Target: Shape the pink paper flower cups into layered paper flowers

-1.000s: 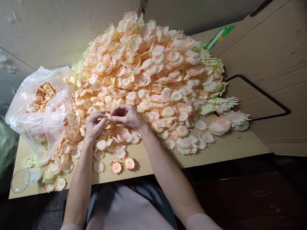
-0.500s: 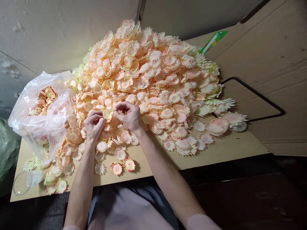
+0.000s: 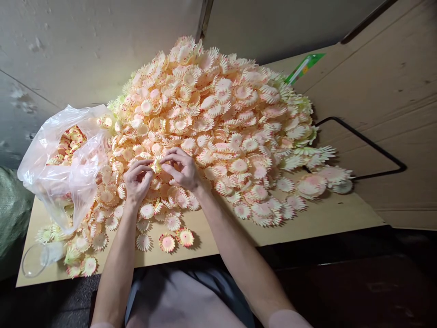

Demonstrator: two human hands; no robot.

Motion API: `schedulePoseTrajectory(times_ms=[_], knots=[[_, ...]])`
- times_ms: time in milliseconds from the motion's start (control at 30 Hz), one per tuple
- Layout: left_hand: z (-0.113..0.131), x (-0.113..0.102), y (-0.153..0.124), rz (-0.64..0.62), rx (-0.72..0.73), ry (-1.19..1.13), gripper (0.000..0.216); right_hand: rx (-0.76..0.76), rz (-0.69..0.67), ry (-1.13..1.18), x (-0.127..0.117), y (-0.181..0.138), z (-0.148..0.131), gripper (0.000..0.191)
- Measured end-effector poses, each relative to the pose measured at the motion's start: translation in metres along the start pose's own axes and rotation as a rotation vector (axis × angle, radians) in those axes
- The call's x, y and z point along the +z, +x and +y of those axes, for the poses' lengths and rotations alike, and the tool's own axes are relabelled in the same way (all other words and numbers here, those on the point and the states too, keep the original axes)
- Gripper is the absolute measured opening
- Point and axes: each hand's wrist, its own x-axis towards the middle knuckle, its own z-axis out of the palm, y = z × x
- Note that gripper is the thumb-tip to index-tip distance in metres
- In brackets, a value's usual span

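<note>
Between my two hands is a small pale yellow artificial flower piece [image 3: 156, 166], partly covered by fingers. My left hand [image 3: 138, 183] pinches its left side with thumb and forefinger. On the other side, my right hand [image 3: 183, 171] has its thumb and fingertips closed on the same piece. Both hands are held over the front of a large heap of pink and cream artificial flower pieces [image 3: 218, 118]. Two pieces with redder tips, one a red-edged flower piece [image 3: 167, 243], lie side by side near the table's front edge.
At the left a translucent plastic bag [image 3: 73, 177] holds redder flower pieces. A clear round container [image 3: 35, 260] lies at the front left corner of the table [image 3: 327, 223]. A bent black metal rod [image 3: 372, 146] and a green packet [image 3: 305, 68] are at the right, beside cardboard [image 3: 382, 109].
My hands have drawn closer together around the flower piece, which now looks more covered and folded. The whole view has shifted slightly.
</note>
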Motion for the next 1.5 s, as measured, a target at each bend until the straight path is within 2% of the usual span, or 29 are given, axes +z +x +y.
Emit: schedulePoseTrajectory(times_ms=[100,300,467,567,633,733,767,800,867,933,1000,1033,1133,1167,1200,1233,1333,1400,1433,1500], knots=[[0.001,0.002,-0.002,-0.037,0.04,0.04,0.01,0.033,0.066,0.048,0.005,0.0,0.003,0.016],[-0.004,0.006,-0.004,-0.049,-0.012,0.038,0.015,0.104,0.188,0.082,0.008,0.0,0.009,0.026],[-0.004,0.008,-0.002,-0.039,-0.057,0.052,0.021,0.038,0.104,-0.013,0.011,-0.003,0.003,0.021],[-0.003,0.009,-0.003,-0.004,-0.021,0.074,0.025,0.011,0.099,0.009,0.012,-0.001,0.003,0.02],[-0.001,0.009,-0.005,0.024,0.021,0.079,0.027,0.04,0.24,0.049,0.003,0.007,0.007,0.023],[-0.002,0.006,-0.007,0.113,0.018,0.038,0.029,0.029,0.765,0.006,-0.033,0.03,0.015,0.028],[-0.002,0.006,-0.007,0.151,-0.006,0.008,0.031,-0.006,0.868,-0.051,-0.048,0.038,0.015,0.031],[-0.004,0.006,-0.006,0.192,-0.03,-0.023,0.034,-0.043,0.871,-0.116,-0.062,0.046,0.013,0.034],[-0.007,0.007,-0.004,0.181,-0.07,-0.075,0.032,-0.112,0.762,-0.258,-0.081,0.057,0.003,0.036],[-0.01,0.01,-0.002,0.146,-0.093,-0.084,0.027,-0.178,0.647,-0.411,-0.085,0.061,-0.012,0.037],[-0.012,0.013,-0.002,0.112,-0.101,-0.091,0.027,-0.215,0.56,-0.481,-0.073,0.059,-0.025,0.039],[-0.013,0.014,-0.002,0.098,-0.097,-0.097,0.029,-0.228,0.457,-0.459,-0.063,0.057,-0.029,0.036],[-0.017,0.012,-0.003,0.054,-0.033,-0.046,0.033,-0.252,-0.094,-0.279,-0.031,0.046,-0.027,0.029],[-0.018,0.011,-0.003,0.047,-0.003,0.0,0.033,-0.25,-0.207,-0.247,-0.021,0.042,-0.022,0.031],[-0.018,0.01,-0.003,0.046,0.021,0.045,0.031,-0.237,-0.249,-0.205,-0.012,0.039,-0.017,0.032],[-0.019,0.01,-0.003,0.048,0.037,0.078,0.03,-0.202,-0.237,-0.146,-0.005,0.036,-0.011,0.03],[-0.016,0.008,-0.003,0.068,0.05,0.077,0.023,-0.052,-0.098,0.024,0.003,0.033,0.005,0.023],[-0.013,0.007,-0.005,0.094,0.039,0.042,0.02,-0.02,0.09,0.072,-0.005,0.037,0.012,0.02],[-0.011,0.007,-0.006,0.117,0.028,0.031,0.02,-0.017,0.256,0.084,-0.011,0.04,0.015,0.02],[-0.009,0.006,-0.007,0.139,0.005,0.009,0.02,-0.004,0.698,0.076,-0.026,0.047,0.021,0.027]])
